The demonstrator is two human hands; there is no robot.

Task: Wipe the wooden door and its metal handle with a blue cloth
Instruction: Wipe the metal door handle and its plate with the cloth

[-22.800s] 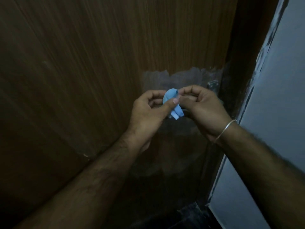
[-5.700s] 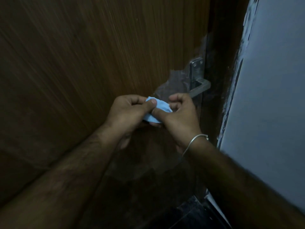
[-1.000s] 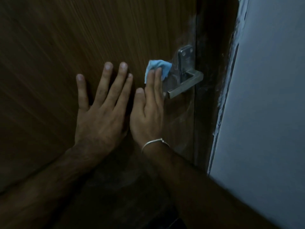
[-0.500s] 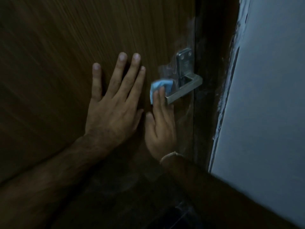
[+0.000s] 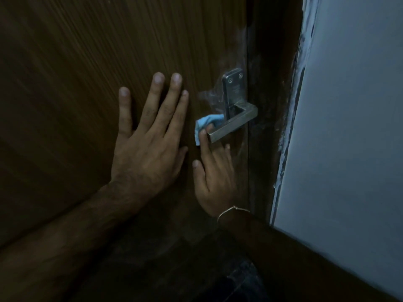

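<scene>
Head view: your right hand [image 5: 214, 175] pins the blue cloth [image 5: 205, 124] under straight fingers [image 5: 204, 140], its edge hidden behind the metal handle [image 5: 234, 125]; your left hand [image 5: 148, 149] lies spread flat.

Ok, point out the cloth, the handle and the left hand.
cloth [image 5: 206, 122], head view, its bunched blue middle.
handle [image 5: 234, 125], head view, middle of the lever.
left hand [image 5: 146, 158], head view, back of the hand.
</scene>
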